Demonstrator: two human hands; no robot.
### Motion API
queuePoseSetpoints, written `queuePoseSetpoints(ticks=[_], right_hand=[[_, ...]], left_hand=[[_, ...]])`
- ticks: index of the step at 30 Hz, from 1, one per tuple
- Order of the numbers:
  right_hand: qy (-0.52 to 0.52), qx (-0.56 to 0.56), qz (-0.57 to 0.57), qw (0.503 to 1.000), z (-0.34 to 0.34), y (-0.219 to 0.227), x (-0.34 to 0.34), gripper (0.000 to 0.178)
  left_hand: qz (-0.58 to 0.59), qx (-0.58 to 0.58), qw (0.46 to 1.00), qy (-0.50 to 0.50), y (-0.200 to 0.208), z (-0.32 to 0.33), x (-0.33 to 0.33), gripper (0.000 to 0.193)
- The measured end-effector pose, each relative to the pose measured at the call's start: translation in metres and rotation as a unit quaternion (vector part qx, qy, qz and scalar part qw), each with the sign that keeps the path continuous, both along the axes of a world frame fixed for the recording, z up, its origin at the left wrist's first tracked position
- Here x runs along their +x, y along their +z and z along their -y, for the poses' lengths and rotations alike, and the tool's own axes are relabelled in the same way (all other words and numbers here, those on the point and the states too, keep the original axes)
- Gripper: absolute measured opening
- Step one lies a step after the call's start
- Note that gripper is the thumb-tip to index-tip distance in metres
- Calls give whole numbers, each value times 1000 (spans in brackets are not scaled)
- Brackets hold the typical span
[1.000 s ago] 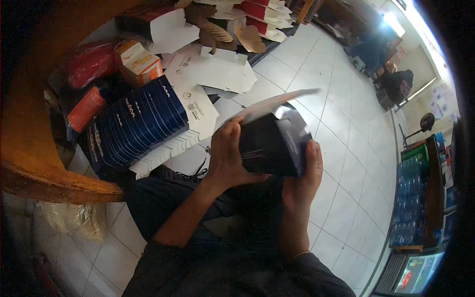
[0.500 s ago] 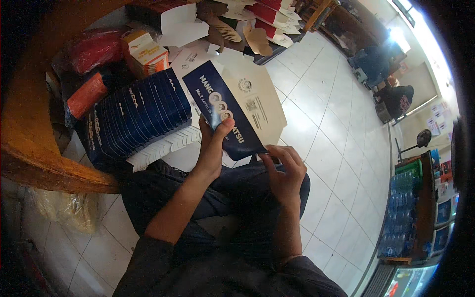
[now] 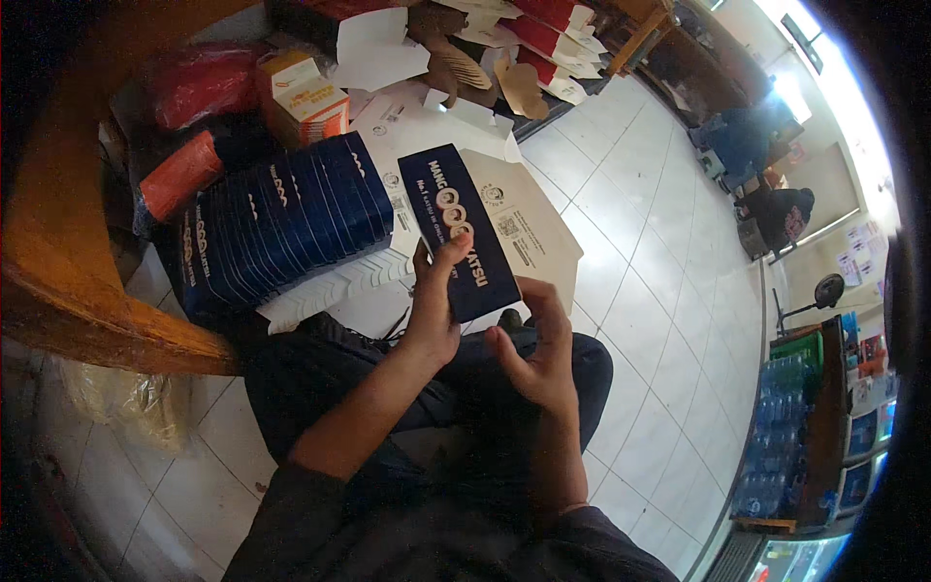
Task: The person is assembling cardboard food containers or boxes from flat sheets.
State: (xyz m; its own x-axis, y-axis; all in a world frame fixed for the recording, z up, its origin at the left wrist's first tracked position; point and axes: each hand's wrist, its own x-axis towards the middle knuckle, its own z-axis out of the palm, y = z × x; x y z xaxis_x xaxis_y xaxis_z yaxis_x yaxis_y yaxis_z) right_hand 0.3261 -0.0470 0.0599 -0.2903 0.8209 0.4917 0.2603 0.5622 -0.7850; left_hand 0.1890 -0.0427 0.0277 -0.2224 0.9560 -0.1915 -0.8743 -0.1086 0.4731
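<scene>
Your left hand (image 3: 436, 308) grips a dark blue, flat-faced cardboard carton (image 3: 436, 206), its thumb pressed on the blue face and its fingers mostly hidden behind. The carton is held up at a slant in front of your knees, and a cream cardboard panel (image 3: 535, 221) with small dark print spreads out from behind its right side. Your right hand (image 3: 545, 357) is half curled with a gap between thumb and forefinger, the forefinger at the carton's lower right corner; whether it touches there, I cannot tell. To your left, a long row of nested dark blue cardboard cartons with white flaps (image 3: 291, 221) lies just beyond the inner edge of a curved orange-brown wooden rim (image 3: 116, 325). Past the row's far edge stands an orange-and-white cardboard box (image 3: 308, 99), beside a red bundle in clear plastic (image 3: 206, 82). White floor tiles (image 3: 664, 320) stretch away to your right
</scene>
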Motion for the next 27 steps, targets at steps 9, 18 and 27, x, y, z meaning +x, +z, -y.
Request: queuePoseSetpoints(ticks=[9,18,27], right_hand=[[244,-187,-60,950,-81,-12,1,26],[282,-251,-80,922,-166,-129,-126,23],[401,-445,-162,785,-204,-128,-122,43]], left_hand=[[-186,51,977,96,13,-11,-40,82],[-922,-159,334,114,-11,-71,-185,66],[-901,-237,363,14,-29,-84,-198,73]])
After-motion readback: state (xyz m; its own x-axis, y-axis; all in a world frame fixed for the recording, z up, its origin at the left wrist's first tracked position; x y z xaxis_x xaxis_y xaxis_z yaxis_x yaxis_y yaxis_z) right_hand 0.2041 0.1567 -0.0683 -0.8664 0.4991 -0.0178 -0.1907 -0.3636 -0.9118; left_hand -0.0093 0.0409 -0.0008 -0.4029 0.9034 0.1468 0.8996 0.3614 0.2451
